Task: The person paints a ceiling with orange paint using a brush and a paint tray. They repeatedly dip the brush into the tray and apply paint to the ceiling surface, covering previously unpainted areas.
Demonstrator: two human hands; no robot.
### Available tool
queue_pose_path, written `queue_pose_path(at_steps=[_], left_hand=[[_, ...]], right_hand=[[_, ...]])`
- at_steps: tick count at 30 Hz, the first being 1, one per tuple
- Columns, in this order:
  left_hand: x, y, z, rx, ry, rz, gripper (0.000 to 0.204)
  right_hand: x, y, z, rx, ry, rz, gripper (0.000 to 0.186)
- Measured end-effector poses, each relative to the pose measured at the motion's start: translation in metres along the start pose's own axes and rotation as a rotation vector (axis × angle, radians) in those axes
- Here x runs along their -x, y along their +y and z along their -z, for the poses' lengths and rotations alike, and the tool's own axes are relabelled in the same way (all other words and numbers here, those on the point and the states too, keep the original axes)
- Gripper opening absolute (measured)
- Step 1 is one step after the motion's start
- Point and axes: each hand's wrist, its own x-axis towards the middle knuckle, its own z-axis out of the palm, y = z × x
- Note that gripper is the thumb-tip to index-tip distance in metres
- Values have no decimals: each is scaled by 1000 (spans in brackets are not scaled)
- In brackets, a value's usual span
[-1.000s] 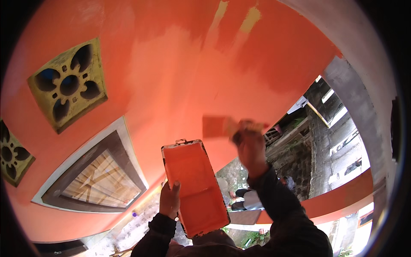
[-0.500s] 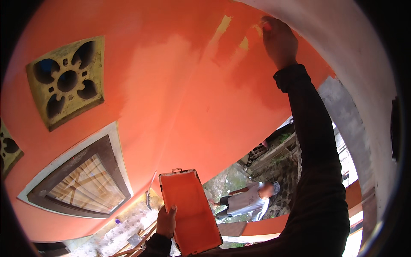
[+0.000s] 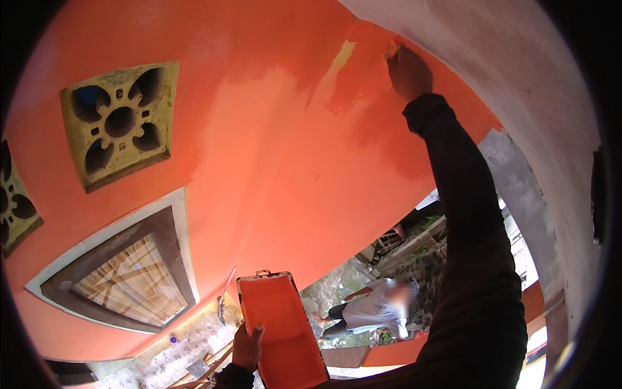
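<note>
My left hand (image 3: 247, 345) grips the left side of an orange-coated paint tray (image 3: 278, 285), thumb over its rim. High up at the right, my right hand (image 3: 412, 71) is closed on what looks like a paintbrush (image 3: 394, 47), of which only a small orange-red end shows. It is against the orange wall (image 3: 259, 142), just below the pale sloping ceiling edge. Darker, fresh-looking orange surrounds that hand, and a yellow unpainted streak (image 3: 342, 57) lies to its left.
Yellow vent blocks (image 3: 120, 122) and a brown-framed window (image 3: 136, 272) with a curtain are set in the wall at left. Far below, a person (image 3: 376, 308) in a light shirt is on the ground. Wooden boards (image 3: 210, 369) lie below left.
My right hand has shifted slightly left and down along the wall; the yellow patches beside it are now mostly covered in orange. The tray sits slightly lower in view. The person below has moved.
</note>
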Motion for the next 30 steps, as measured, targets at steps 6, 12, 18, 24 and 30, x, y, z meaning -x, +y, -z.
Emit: queue_pose_path(at_steps=[6,12,18,24,30], left_hand=[[5,-14,0,76,33,16,63],[10,-10,8,7,86,6,66],[11,-2,3,45,70,-36,66],[6,-18,6,109,134,-59,66],[3,-17,2,45,92,-46,66]], right_hand=[[27,-25,-13,326,-18,319,17],[107,-86,-39,-275,-342,266,18],[36,-23,-21,12,-142,-87,19],[50,-61,-27,256,-168,253,18],[136,-100,-56,-135,-437,297,20]])
